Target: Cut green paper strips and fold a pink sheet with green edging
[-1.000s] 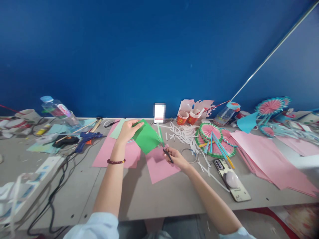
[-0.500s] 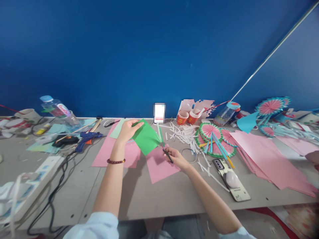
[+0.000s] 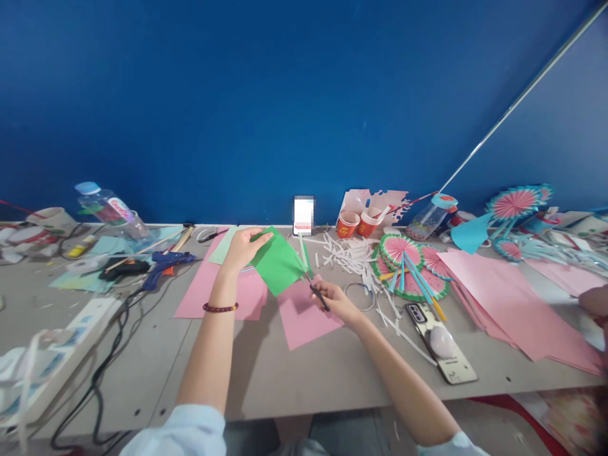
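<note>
My left hand (image 3: 244,250) pinches the upper left corner of a green sheet of paper (image 3: 278,266), held tilted above the table. In my right hand (image 3: 335,299) is a pair of scissors (image 3: 320,296) with dark handles, its blades at the sheet's right edge. A narrow green and white strip (image 3: 304,250) stands up beside that edge, near the blades; whether it is still joined to the sheet I cannot tell. Beneath the sheet lies a square of pink paper (image 3: 306,323), partly covered. More pink paper (image 3: 199,297) rests under my left forearm.
White paper scraps (image 3: 351,256) and watermelon-patterned paper fans (image 3: 403,259) lie to the right, near two red paper cups (image 3: 348,223). A phone (image 3: 441,345) lies closer to me. Leftward are a blue glue gun (image 3: 166,266) and power strip (image 3: 66,354). Another person's hand (image 3: 595,303) shows at far right.
Very little differs. The scissor blades look slightly more apart at the green sheet's edge, and both hands keep nearly the same place.
</note>
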